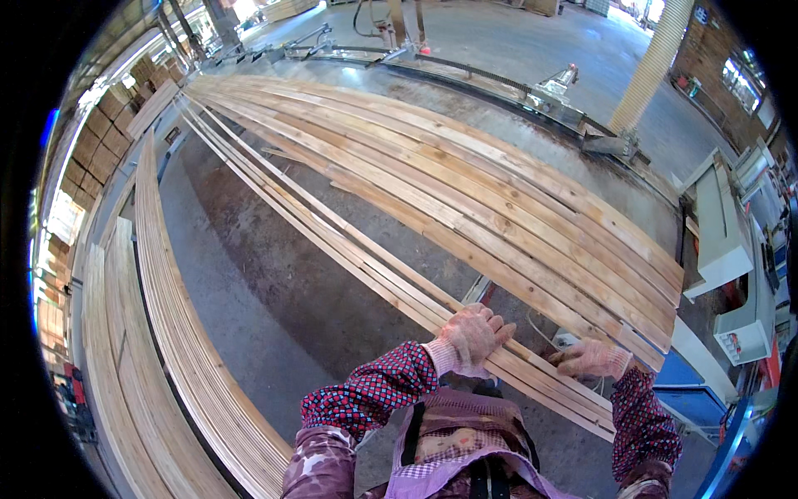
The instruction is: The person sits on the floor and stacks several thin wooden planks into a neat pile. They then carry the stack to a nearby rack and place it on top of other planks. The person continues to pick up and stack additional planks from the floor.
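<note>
A bundle of long, narrow wooden strips runs from the far left to just in front of me. My left hand, in a pale knitted work glove, is closed over the bundle near its close end, with the fingers wrapped across the strips. Farther right, my right hand, gloved the same way, reaches leftward to the far edge of the strips near their ends. Its fingers are stretched and a little apart; whether the fingertips touch the wood is hard to see.
Beyond the bundle lies a wide layer of long boards, side by side. Stacked strips and wider planks stand to my left. A dark rail runs behind the boards. White and blue machinery is at the right, near a ribbed hose.
</note>
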The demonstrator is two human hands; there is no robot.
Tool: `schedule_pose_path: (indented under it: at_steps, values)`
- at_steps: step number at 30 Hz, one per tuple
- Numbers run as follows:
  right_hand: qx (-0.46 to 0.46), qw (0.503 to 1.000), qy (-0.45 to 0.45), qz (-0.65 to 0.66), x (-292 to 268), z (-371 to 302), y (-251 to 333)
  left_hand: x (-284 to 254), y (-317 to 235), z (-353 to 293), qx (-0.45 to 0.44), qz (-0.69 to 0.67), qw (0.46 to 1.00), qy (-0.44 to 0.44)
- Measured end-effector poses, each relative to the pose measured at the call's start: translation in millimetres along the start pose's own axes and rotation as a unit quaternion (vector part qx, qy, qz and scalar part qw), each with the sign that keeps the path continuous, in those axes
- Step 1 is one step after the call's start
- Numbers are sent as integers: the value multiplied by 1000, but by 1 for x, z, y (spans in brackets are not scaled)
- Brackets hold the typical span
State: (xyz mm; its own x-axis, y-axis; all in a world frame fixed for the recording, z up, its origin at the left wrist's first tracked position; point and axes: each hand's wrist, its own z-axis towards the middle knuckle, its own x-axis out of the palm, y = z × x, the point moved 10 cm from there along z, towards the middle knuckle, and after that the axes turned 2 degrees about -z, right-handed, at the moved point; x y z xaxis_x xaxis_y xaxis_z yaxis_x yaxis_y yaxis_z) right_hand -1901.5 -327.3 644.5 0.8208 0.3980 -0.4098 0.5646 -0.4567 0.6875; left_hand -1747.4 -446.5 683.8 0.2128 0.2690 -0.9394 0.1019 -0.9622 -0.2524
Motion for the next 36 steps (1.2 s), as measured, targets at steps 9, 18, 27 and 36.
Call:
schedule_pose_path:
  at_steps: [9,18,27,36]
  values:
    - [24,847,-312,-430,-45,3,33,-5,0,7,11,-24,999,-20]
    - [42,991,-60,-115,-12,-5,21,-11,0,1,12,53,995,-79]
    - [18,841,-354,-409,-49,19,61,-1,6,1,-3,-12,1000,-22]
    - [47,996,-11,-79,-10,44,-24,0,4,1,52,25,992,-109]
